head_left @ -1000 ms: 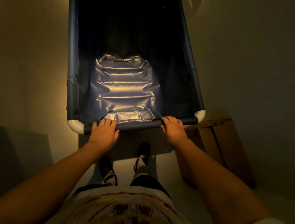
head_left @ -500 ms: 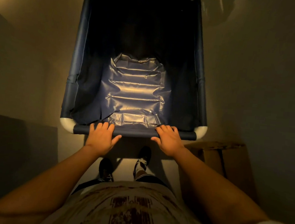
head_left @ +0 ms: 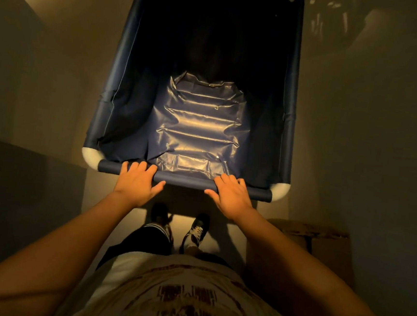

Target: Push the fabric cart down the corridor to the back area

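Cart first: the fabric cart (head_left: 120, 115) sits straight ahead of me in the dim corridor, its dark blue liner sagging inside the frame and apparently empty, though the far end is lost in shadow. Its near rail (head_left: 187, 180) runs between two white corner fittings, and both of my hands are on it. My left hand (head_left: 137, 183) lies over the rail with the fingers draped across the top and the thumb splayed out underneath, more a press than a full wrap; my right hand (head_left: 231, 196) rests the same way nearer the right corner, thumb loose. I judge the push is under way with the back area not in sight. To do it well I would curl the thumbs under for a proper hold, keep equal pressure on both sides so the cart tracks straight, and watch the right flank, where a cardboard box (head_left: 321, 240) stands close beside my leg and the wall (head_left: 367, 146) runs near the cart's side
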`<state>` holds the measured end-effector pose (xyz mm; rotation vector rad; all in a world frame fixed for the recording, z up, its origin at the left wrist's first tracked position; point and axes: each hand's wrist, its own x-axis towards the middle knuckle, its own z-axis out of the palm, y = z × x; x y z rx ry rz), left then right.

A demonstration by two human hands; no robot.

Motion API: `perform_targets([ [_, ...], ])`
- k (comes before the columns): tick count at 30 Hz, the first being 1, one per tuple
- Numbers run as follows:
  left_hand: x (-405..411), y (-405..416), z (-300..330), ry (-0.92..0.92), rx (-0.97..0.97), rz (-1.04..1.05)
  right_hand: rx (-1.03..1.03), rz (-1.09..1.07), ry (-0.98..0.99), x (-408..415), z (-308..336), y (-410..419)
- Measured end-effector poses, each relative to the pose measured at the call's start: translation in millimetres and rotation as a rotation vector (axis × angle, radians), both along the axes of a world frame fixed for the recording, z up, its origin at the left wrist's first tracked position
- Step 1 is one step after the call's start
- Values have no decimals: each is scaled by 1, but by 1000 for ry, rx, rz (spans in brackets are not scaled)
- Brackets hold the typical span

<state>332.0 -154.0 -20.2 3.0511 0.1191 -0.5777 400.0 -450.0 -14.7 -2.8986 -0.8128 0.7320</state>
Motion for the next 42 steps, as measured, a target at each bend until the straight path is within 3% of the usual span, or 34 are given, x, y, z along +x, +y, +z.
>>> perform_targets([
  [22,132,13,0,78,-70,72,-111,-169,47,125,27,43],
  [29,163,43,-6,-11,-148,95,-129,-226,32,164,31,60],
  [37,195,79,-1,-61,-88,46,-133,-224,39,216,35,71],
  [42,213,76,0,-255,-37,11,-116,-189,42,254,34,72],
])
